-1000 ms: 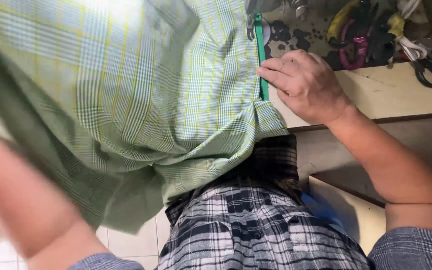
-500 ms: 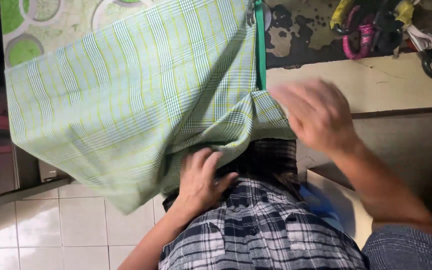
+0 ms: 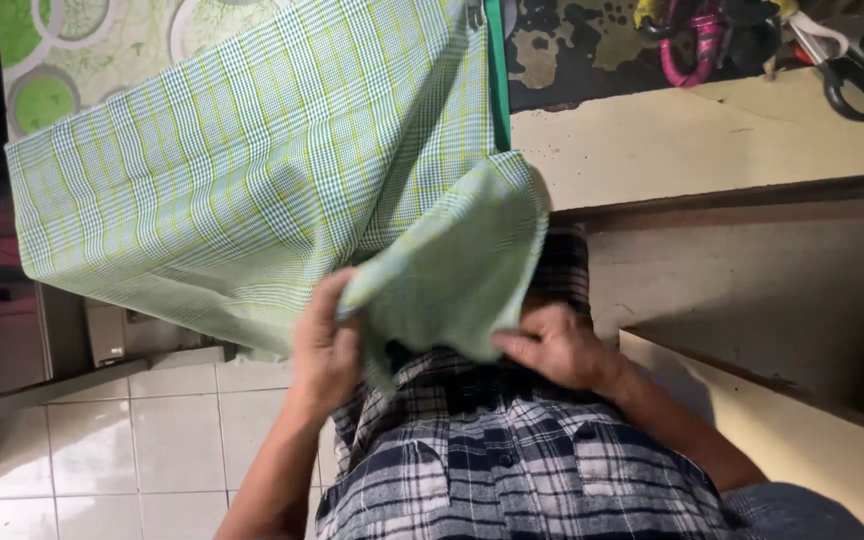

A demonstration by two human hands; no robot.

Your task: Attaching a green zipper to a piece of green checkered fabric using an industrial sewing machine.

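Cloth [image 3: 242, 190]: green and white checked fabric with yellow lines, the largest item. Most of it lies spread flat over the table, one edge hanging past the table's near side. The near right corner is turned back and lifted toward the person's body, showing a paler underside. By the look of it, the fold is only begun: one corner raised, the main sheet still flat and unfolded.

Table [image 3: 712, 140]: pale wooden top with a worn dark patch further back; bare where the cloth ends.

Shirt [image 3: 512, 480]: dark and white plaid, worn by the person, filling the lower middle.

Floor [image 3: 102, 440]: pale square tiles, lower left.

Mat [image 3: 102, 50]: green and cream circle pattern, showing beyond the cloth's far left edge.

Left hand [image 3: 324, 345]: closed on the lifted cloth corner, thumb and fingers pinching its left edge.

Right hand [image 3: 557, 350]: under the raised flap, fingers curled against the cloth's lower edge; it appears to grip the fabric, though the fingertips are partly hidden.

Scissors [image 3: 847, 60]: black handles, lying on the table's far right, well apart from both hands.

Pink loop [image 3: 697, 50]: a bright handle-like piece among clutter near the scissors; kind unclear.
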